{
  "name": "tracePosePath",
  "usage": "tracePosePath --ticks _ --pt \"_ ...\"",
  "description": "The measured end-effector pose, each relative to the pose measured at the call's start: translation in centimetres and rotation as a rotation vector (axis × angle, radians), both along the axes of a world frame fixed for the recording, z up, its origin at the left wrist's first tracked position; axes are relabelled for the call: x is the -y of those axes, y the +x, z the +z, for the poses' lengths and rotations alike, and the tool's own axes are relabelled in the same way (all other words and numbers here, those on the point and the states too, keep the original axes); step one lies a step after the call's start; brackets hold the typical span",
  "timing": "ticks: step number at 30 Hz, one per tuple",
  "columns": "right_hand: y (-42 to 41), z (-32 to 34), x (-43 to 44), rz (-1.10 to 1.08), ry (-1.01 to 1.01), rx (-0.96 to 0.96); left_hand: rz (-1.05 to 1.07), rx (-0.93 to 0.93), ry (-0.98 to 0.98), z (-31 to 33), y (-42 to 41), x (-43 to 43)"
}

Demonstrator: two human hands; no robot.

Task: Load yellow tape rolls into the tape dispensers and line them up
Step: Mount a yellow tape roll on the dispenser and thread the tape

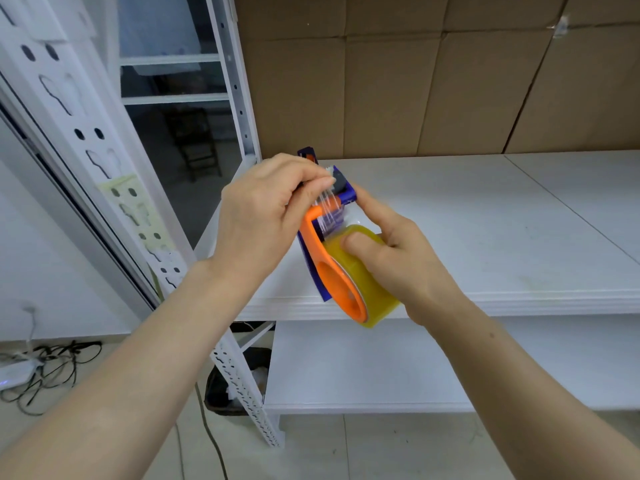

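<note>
Dispenser (320, 261): orange frame on a blue body, held in the air over the front left corner of the upper shelf (485, 220), tilted with its front end away from the person. Roll (369, 284): yellow, seated on the orange hub, at the near end of the dispenser. Tape end (327, 206): clear, wrinkled strip drawn from the roll up to the dispenser's front. Left hand (266, 216): fingers curled, thumb and fingertips pinching the tape end by the front roller. Right hand (405, 268): wrapped round the roll, thumb pressed on its yellow face, forefinger stretched out to the blue front part. Lower shelf (381, 368): white, beneath the upper one. Cardboard (415, 81): brown sheets behind the shelves. Upright (239, 88): white, perforated, at the left. Cables (52, 368): black, on the floor, lower left.
</note>
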State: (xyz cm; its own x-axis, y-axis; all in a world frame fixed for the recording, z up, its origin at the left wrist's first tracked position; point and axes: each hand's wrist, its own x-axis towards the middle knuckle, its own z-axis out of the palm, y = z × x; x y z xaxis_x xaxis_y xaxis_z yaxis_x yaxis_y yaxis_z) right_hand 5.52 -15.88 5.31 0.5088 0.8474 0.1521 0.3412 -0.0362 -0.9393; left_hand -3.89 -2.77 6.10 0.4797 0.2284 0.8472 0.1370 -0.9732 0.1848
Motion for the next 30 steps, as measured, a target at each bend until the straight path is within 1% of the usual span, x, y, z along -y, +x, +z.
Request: tracePosePath --ticks 5,8,11,13,15,17,21,26,30 --pt "-0.7 0.3 0.2 -0.051 0.0 0.049 0.041 0.118 0.03 0.1 0.0 0.3" --pt "-0.9 0.6 0.3 -0.057 0.033 -0.019 -0.041 0.141 0.006 0.5 0.0 0.5" --pt "-0.9 0.7 0.4 -0.032 0.09 -0.14 -0.174 0.146 -0.157 0.9 -0.3 1.2" --pt "-0.9 0.5 0.3 -0.065 0.127 -0.111 -0.228 0.122 -0.272 1.3 -0.3 1.5" --pt "-1.1 0.4 0.2 -0.092 0.149 -0.062 -0.249 0.096 -0.305 1.5 -0.1 1.7" --pt "-1.3 0.3 0.2 -0.095 0.155 -0.072 -0.239 0.096 -0.326 1.6 0.0 1.7" --pt "-1.6 0.2 0.4 -0.073 0.137 -0.112 -0.205 0.168 -0.389 1.5 -0.3 1.6" --pt "-1.3 0.5 0.5 -0.127 0.111 -0.223 -0.172 0.238 -0.414 1.4 -0.7 1.9" --pt "-1.7 0.3 0.5 -0.148 0.121 -0.113 -0.112 0.254 -0.429 1.6 -0.6 2.2"
